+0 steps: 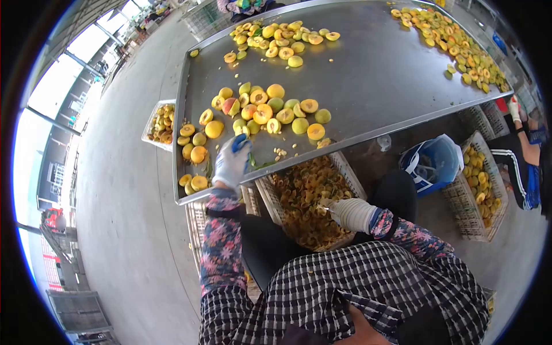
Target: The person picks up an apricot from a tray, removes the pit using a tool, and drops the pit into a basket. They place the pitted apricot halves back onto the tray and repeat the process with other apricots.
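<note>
My left hand (233,162), in a white glove with blue fingertips, reaches over the near left corner of the metal table (356,80). Its fingers are extended beside a group of halved yellow-orange peaches (263,114) and appear to hold nothing. My right hand (352,216), in a cream knitted glove, is closed above a crate of peach pieces (313,195). From its fingers pokes the tip of a small metal tool (325,208); the rest is hidden in the grip. Loose pits (280,154) lie on the table near my left hand.
More peach halves lie at the table's far side (282,37) and right end (454,43). A crate of fruit (161,122) stands left of the table. On the right are a blue bucket (431,164), another fruit crate (480,187) and a co-worker's gloved hand (514,108).
</note>
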The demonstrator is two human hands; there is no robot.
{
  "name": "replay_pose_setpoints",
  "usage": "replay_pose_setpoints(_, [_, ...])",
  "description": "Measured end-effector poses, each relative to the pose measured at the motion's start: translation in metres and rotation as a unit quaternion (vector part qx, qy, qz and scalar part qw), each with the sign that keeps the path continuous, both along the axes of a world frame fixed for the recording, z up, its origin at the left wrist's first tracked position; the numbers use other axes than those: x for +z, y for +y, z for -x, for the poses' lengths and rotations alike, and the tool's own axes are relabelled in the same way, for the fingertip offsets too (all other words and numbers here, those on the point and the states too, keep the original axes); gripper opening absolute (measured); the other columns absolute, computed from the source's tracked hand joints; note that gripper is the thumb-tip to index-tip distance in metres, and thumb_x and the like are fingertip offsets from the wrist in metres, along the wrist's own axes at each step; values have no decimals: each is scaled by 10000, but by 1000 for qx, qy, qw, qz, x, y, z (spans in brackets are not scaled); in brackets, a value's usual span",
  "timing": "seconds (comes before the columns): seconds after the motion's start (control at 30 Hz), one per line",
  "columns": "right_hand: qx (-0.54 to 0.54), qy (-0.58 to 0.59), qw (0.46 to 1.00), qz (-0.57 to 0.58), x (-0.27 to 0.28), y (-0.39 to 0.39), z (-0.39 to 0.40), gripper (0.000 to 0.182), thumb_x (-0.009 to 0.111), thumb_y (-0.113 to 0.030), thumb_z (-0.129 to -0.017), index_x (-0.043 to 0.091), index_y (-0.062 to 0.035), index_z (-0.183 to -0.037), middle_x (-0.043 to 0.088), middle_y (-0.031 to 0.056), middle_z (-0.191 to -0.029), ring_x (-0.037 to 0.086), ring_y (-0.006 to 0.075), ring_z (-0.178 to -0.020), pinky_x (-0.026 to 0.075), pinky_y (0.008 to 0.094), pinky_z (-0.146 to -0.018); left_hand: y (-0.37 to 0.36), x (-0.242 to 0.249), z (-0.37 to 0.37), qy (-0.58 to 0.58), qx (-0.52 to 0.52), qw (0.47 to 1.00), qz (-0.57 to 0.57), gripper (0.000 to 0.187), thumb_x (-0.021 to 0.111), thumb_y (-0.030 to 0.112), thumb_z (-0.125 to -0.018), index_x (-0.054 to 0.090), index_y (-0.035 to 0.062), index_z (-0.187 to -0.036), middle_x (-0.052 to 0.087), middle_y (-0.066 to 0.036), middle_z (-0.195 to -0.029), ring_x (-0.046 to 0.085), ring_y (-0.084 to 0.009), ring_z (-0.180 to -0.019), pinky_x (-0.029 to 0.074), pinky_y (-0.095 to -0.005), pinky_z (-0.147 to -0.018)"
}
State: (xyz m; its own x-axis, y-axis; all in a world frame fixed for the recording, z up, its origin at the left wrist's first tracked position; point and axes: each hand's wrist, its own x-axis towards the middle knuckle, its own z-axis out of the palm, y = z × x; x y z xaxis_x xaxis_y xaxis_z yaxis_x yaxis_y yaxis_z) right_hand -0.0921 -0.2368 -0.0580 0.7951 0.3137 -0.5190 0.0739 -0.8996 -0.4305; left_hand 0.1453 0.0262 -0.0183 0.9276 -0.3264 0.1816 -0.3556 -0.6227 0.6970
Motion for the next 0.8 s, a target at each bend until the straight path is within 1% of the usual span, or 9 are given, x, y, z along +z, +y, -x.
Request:
replay_pose_setpoints(0.1, [-36, 7, 998, -55, 1, -10, -2, 393, 493, -168, -954, 453, -65, -1332, 681, 181, -778, 681, 353, -747, 524, 451, -673, -91, 10, -4, 66, -76, 995, 6, 325, 638, 271, -912, 682, 63, -1159, 721, -132, -902, 686, -249, -774, 531, -358, -747])
replay_pose_setpoints(0.13, [0, -89, 992, -90, -15, -15, 4, 387, 481, -179, -966, 448, -42, -1327, 658, 175, -723, 668, 354, -705, 510, 452, -637, -117, 9, -4, 57, -92, 993, -36, 373, 635, 324, -908, 680, 60, -1168, 725, -150, -965, 695, -300, -861, 533, -374, -792])
replay_pose_setpoints(0.27, [-21, -76, 989, -124, -25, -15, 4, 356, 491, -215, -979, 466, -37, -1286, 643, 170, -723, 651, 363, -691, 497, 454, -637, -193, -18, -1, 83, -136, 959, -236, 542, 615, 375, -896, 549, 83, -1347, 637, -197, -1236, 582, -347, -1204, 450, -408, -1031])
replay_pose_setpoints(0.43, [-84, -55, 986, -132, -7, -17, 5, 397, 565, -276, -952, 501, -42, -1265, 647, 200, -772, 643, 387, -738, 505, 459, -687, -200, -43, -1, 137, -158, 952, -224, 532, 722, 332, -811, 598, 102, -1275, 678, -181, -1138, 642, -312, -1101, 494, -413, -953])
replay_pose_setpoints(0.5, [-102, -85, 983, -129, -1, -24, 2, 408, 577, -287, -945, 503, -35, -1258, 651, 206, -792, 632, 404, -743, 508, 459, -705, -183, -70, -10, 215, -112, 969, -42, 413, 716, 241, -837, 607, 33, -1177, 682, -119, -1102, 656, -222, -1006, 544, -394, -856])
replay_pose_setpoints(0.53, [-140, -117, 967, -177, 4, -28, 2, 418, 587, -280, -943, 498, -12, -1250, 660, 212, -823, 633, 428, -776, 508, 457, -718, -172, -60, 0, 349, -97, 913, 186, 362, 693, 194, -853, 602, 41, -1168, 668, -113, -1120, 649, -243, -1018, 548, -423, -873])
replay_pose_setpoints(0.6, [-181, -180, 928, -270, -1, -36, 1, 428, 584, -268, -949, 488, 1, -1267, 661, 223, -868, 638, 432, -833, 505, 449, -743, -143, -53, 15, 480, -90, 673, 555, 305, 623, 39, -872, 582, 83, -1171, 628, -107, -1139, 626, -295, -1068, 550, -499, -925])
replay_pose_setpoints(0.63, [-199, -206, 904, -316, 3, -34, -2, 434, 583, -262, -951, 483, 8, -1275, 661, 229, -890, 640, 434, -862, 503, 444, -755, -133, -34, 33, 489, -93, 604, 622, 299, 594, 20, -883, 580, 81, -1175, 628, -108, -1130, 623, -283, -1093, 542, -473, -951])
replay_pose_setpoints(0.8, [-169, -334, 865, -334, 77, -11, -19, 460, 597, -204, -948, 434, 1, -1327, 657, 235, -980, 638, 425, -954, 500, 451, -821, -115, 14, 94, 353, -70, 583, 728, 277, 565, 275, -987, 589, 40, -1132, 629, -102, -1128, 632, -292, -1058, 525, -448, -938])
